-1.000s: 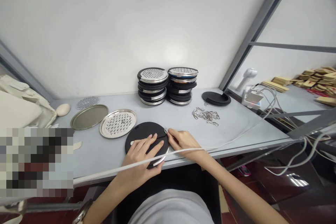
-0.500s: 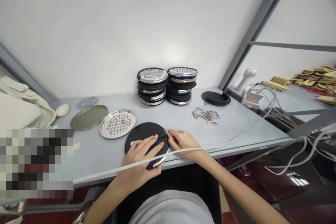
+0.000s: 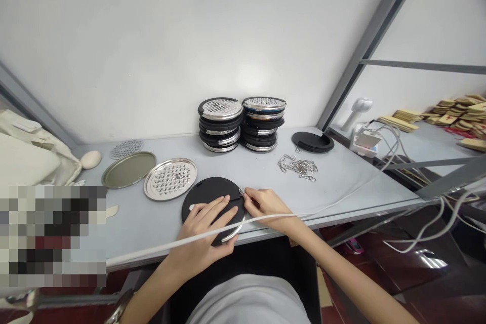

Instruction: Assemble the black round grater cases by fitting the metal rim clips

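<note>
**Grip of both hands on the black round disc at the tabletop's near edge**

Left hand (image 3: pixel 207 225) lies flat on the black disc (image 3: pixel 207 193), fingers spread and stretched across its top, thumb curled round the near rim where a bright metal edge shows beneath; this grip is open-palmed, pressing down rather than clasping. Right hand (image 3: pixel 268 205) sits just beside the disc on its right, fingertips pinched together on a small metal clip (image 3: pixel 241 191) at the disc's right rim, beside a slot cut into the black surface. How firmly the clip is held cannot be told, as it is very small.

The disc rests on the grey tabletop (image 3: pixel 341 182) close to its front edge, directly under the left hand and touching the right hand's fingertips. A white cable (image 3: pixel 159 249) runs across in front of both wrists.

To the left of the disc, near but apart, lies a perforated steel plate (image 3: pixel 170 178), then a plain metal lid (image 3: pixel 128 168) and a small mesh round (image 3: pixel 126 148). Behind the disc, well apart by the wall, stand two stacks of assembled discs (image 3: pixel 241 124). Right of the stacks lies another black disc (image 3: pixel 312 142), and in front of it a loose heap of metal clips (image 3: pixel 298 167).
</note>
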Available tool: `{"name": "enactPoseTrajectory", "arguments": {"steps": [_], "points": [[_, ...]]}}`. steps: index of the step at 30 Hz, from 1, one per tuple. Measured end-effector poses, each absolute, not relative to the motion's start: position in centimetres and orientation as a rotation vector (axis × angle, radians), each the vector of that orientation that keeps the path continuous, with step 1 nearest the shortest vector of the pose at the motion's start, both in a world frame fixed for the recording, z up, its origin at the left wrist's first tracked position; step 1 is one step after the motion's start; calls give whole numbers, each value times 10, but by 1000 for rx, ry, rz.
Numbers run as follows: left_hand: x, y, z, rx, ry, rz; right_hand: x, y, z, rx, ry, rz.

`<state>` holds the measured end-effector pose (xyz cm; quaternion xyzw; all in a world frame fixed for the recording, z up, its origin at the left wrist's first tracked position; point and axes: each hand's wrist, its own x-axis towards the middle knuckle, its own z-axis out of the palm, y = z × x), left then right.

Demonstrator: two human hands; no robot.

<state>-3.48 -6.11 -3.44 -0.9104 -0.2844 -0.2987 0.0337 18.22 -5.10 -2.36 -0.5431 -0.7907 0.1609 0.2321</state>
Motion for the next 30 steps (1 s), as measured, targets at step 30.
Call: {"name": "enactPoseTrajectory", "arguments": {"steps": [30], "points": [[-33,-62,-33,-2842,-854,-921,185,-47,-24,-1482,-2127,548]]}}
